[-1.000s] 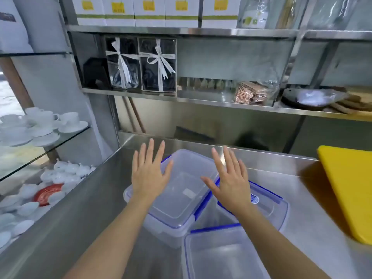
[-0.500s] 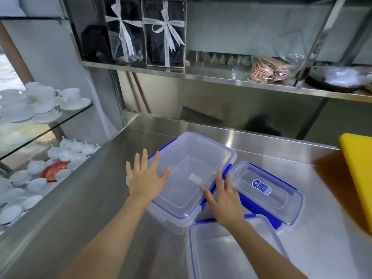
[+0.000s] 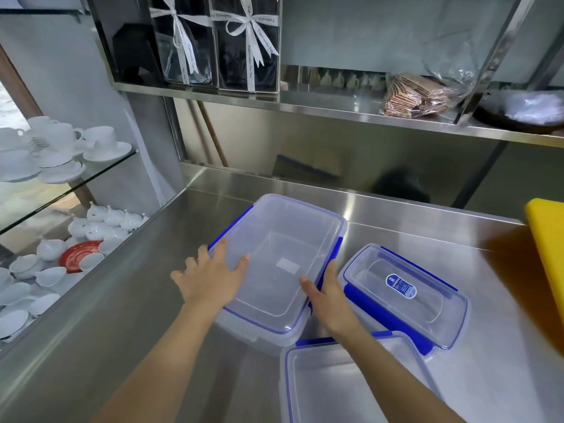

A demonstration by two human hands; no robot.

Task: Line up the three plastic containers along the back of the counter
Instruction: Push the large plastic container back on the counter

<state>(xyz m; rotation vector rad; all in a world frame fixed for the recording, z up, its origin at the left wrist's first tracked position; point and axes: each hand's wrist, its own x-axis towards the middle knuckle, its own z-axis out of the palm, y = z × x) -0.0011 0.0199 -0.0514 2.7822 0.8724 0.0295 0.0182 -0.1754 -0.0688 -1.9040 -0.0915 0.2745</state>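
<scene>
Three clear plastic containers with blue clip lids sit on the steel counter. The large container lies at the centre, angled. My left hand grips its near left edge, thumb on the lid. My right hand holds its near right side by the blue clip, thumb on the lid. A smaller container with a blue oval label lies to the right, close beside the large one. A third container sits nearest me, partly cut off by the frame's bottom edge.
A yellow board lies at the counter's right edge. A steel shelf above holds ribboned gift boxes and a bag of brown items. Left of the counter, glass shelves carry white cups and teapots.
Both hands have come down from hovering with fingers spread and have closed onto the two near sides of the large container. The view has tilted downward.
</scene>
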